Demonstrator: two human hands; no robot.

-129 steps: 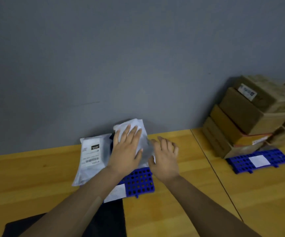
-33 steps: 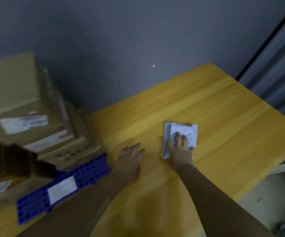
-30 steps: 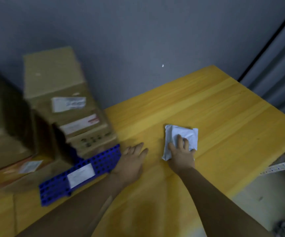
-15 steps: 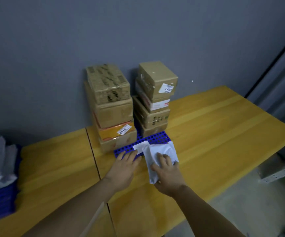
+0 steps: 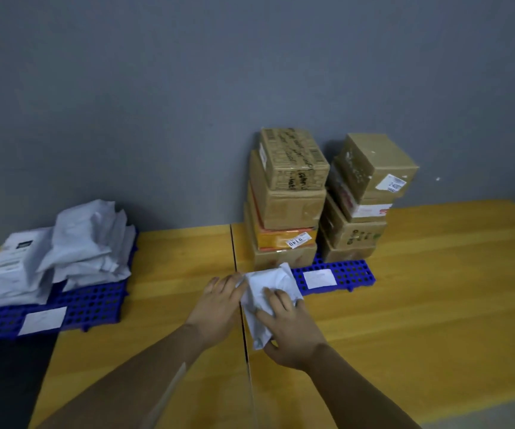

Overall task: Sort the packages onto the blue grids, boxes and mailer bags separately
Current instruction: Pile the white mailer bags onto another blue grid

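A yellow wooden tabletop (image 5: 435,305), split by a dark seam (image 5: 233,243), is backed by a grey wall (image 5: 157,103). A crumpled white mailer bag (image 5: 270,287) is gripped at the seam by the right hand (image 5: 287,331); the left hand (image 5: 219,308) is laid straight-fingered against it. Bare wood is left between the blue perforated grid (image 5: 355,275) under stacked cardboard boxes (image 5: 287,205), just behind, and the mailer-heaped blue grid (image 5: 95,305) at left.

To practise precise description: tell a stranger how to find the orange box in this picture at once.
Against the grey wall, two stacks of cardboard boxes stand at the right-hand blue grid. In the left stack, look second from the bottom for the orange box. It alone is orange among plain brown boxes, and bears a white sticker on its front.
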